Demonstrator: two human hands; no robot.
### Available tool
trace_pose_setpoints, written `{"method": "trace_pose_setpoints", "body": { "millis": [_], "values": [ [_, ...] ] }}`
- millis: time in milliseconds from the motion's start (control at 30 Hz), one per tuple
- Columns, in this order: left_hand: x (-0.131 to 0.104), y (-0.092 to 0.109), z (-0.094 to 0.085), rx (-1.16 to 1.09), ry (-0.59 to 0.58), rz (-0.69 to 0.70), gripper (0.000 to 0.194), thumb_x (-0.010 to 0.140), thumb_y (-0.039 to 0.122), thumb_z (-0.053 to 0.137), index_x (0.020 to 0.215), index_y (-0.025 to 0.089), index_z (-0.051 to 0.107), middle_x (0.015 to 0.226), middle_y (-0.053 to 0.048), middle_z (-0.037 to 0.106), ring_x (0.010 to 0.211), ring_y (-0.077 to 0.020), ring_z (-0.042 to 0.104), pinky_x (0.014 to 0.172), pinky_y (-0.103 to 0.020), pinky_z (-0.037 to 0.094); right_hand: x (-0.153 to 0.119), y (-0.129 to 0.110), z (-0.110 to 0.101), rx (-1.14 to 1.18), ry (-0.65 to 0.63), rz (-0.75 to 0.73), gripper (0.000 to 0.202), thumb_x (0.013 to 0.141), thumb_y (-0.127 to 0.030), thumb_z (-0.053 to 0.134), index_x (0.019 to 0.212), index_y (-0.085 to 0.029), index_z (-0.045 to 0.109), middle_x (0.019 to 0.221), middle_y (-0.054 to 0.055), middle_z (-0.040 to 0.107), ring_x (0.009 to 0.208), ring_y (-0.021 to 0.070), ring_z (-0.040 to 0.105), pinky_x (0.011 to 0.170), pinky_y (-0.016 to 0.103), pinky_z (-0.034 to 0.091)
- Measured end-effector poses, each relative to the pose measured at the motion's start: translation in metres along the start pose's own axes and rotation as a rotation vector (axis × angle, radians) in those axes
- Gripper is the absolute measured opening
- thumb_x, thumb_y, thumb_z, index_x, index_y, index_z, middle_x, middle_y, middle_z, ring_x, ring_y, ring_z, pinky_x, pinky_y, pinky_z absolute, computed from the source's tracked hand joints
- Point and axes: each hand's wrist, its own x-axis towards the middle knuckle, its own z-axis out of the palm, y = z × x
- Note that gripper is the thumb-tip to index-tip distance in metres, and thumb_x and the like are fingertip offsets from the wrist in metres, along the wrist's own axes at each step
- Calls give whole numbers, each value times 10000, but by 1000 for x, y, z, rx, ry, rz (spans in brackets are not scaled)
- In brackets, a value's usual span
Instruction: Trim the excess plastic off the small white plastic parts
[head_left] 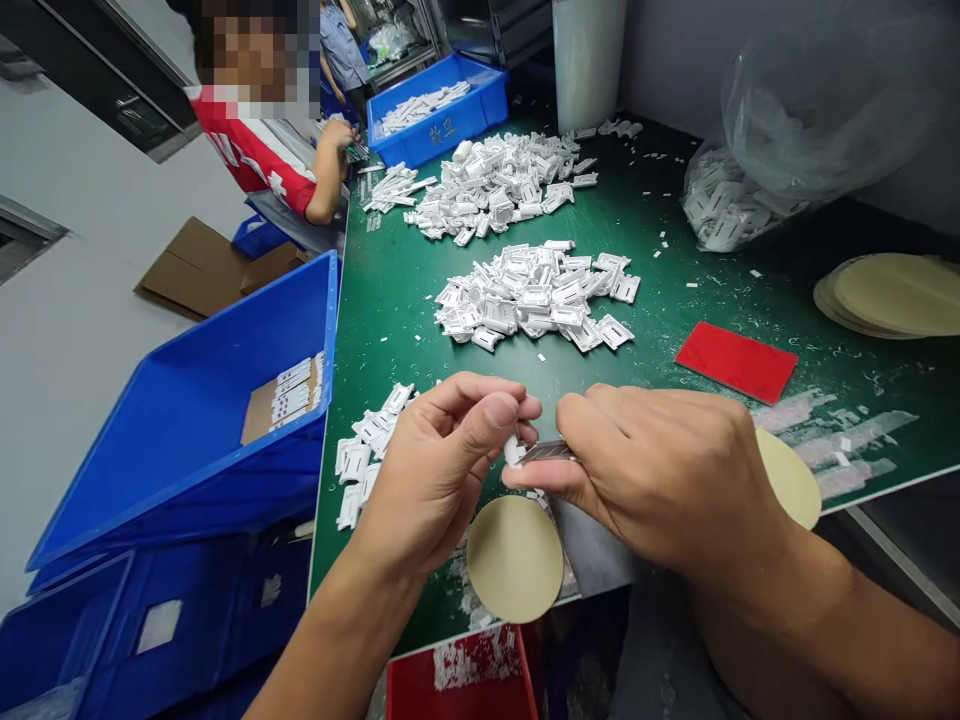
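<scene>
My left hand [457,440] pinches a small white plastic part [514,450] between thumb and fingers. Closed around a knife is my right hand [667,460]; the flat metal blade [549,451] points left and meets the white part. Most of the handle is hidden in the fist. Below both hands a round tan disc [515,560] lies near the table's front edge. Loose white parts [356,460] lie left of my left wrist. Beyond the hands is a heap of white plastic parts [532,290].
A second white heap [495,185] and a blue bin [439,110] are farther back. A red block [736,361], tan discs [900,293] and a bag of parts [727,200] lie right. A large blue tub [202,400] stands left; a red bin [457,680] sits below. A co-worker [262,150] works far left.
</scene>
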Motion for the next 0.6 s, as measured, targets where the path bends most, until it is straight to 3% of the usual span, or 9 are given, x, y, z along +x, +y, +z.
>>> {"method": "trace_pose_setpoints", "body": {
  "millis": [133,267,367,467,600],
  "values": [
    [3,5,-3,7,19,36,145,785,314,757,810,179,709,789,9,720,662,-65,634,650,-159,517,0,0,-1,82,-5,-27,511,936,-609,434,614,-214,462,514,-35,405,442,132,360,489,311,190],
    [15,16,-24,94,253,280,201,806,339,730,916,184,668,920,-19,732,739,-84,638,715,-196,504,0,-1,-4,265,-28,-35,536,961,-587,399,601,-197,469,515,-29,433,448,113,400,499,303,222],
    [24,21,-43,557,384,477,251,878,408,616,988,185,641,993,-58,723,849,-139,640,728,-244,485,-1,0,-6,342,-46,27,506,935,-598,463,647,-183,506,541,-30,478,478,103,449,512,281,254],
    [28,16,-52,1128,368,496,249,930,390,505,1022,217,659,990,-51,717,864,-186,622,739,-314,455,-1,7,-10,340,-30,135,385,902,-531,582,737,-184,564,616,-34,564,512,88,488,536,245,303],
    [31,-1,-50,1337,237,469,113,849,261,612,890,245,716,918,-33,733,914,-250,590,797,-383,386,3,32,-19,110,-87,434,294,910,-527,554,870,-244,622,694,-41,629,580,121,548,569,250,332]
  ]
}}
